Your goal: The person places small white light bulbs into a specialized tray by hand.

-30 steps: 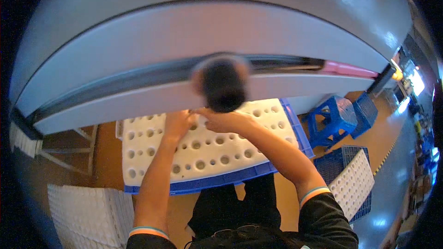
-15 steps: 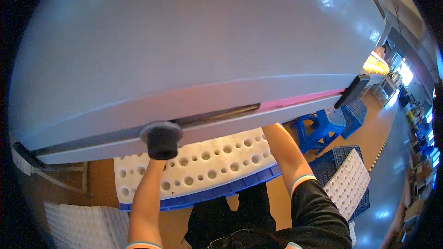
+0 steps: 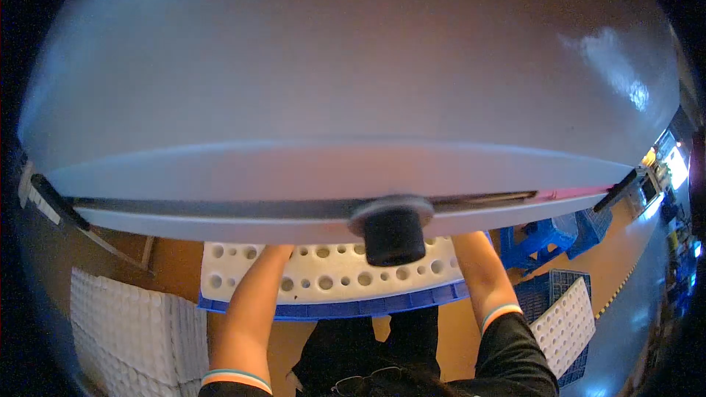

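My left forearm point(image 3: 254, 305) reaches forward over the left part of a white foam tray point(image 3: 342, 268) with rows of round holes. On the right side, my right forearm point(image 3: 484, 276) extends past the tray's right end. Both forearms pass under the front edge of a large pale grey cover point(image 3: 346, 88), which hides my left hand and my right hand. What they hold or touch cannot be seen. The foam tray rests on a blue plastic crate point(image 3: 331, 309) in front of my body. A black knob point(image 3: 393, 237) sticks out from the cover's front edge.
Stacked white foam trays point(image 3: 136, 334) stand on the floor at left. To the right, another foam tray point(image 3: 565, 327) leans on a dark blue crate point(image 3: 548, 292). Behind these is a blue stool point(image 3: 540, 242). The wide cover overhangs the work area.
The view has turned right, so the cover, knob and foam tray sit differently in the picture. More of the stacked trays at left shows. My hands remain hidden beneath the cover.
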